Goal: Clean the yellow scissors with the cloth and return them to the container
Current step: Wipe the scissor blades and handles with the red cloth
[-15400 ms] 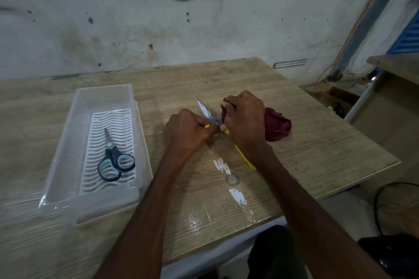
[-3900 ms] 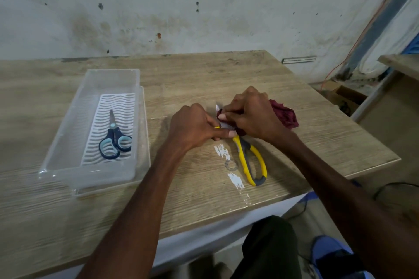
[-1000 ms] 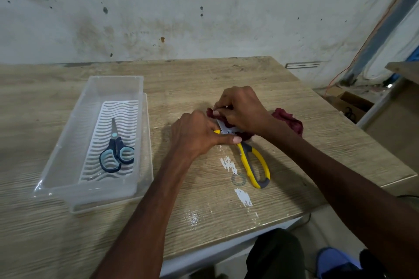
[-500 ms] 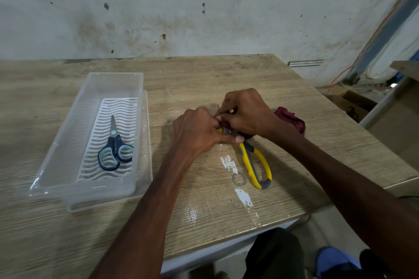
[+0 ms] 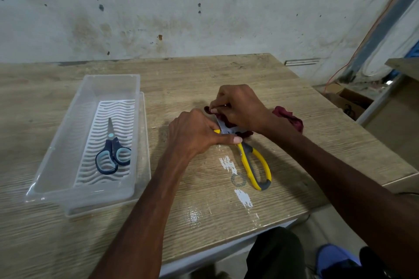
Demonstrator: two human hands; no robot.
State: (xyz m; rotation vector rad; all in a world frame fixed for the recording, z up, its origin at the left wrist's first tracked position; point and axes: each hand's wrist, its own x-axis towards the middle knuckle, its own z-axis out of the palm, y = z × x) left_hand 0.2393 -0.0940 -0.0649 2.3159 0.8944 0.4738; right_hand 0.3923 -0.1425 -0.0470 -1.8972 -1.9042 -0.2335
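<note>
1. Watching the blade: I judge the yellow scissors (image 5: 251, 161) could pivot on the bench (image 5: 204, 75) and nick a finger if the cloth (image 5: 290, 118) snags.
2. The left hand (image 5: 195, 136) is curled over the pivot, pinning the scissors flat; the right hand (image 5: 238, 108) pinches the cloth round the blade.
3. Handles point toward me, well apart from the container (image 5: 133, 88).

You've got one view: head cam, wide-angle, worn above the near edge of the table (image 5: 204, 79), facing fwd & down. Close in: arms (image 5: 158, 199) run up from the bottom edge to mid-frame. Tray (image 5: 90, 84) sits left of centre, wall (image 5: 249, 18) fills the top third on the far side. Table's far edge bows a bit w/ the lens; floor & a shoe (image 5: 335, 256) show bottom right.
</note>
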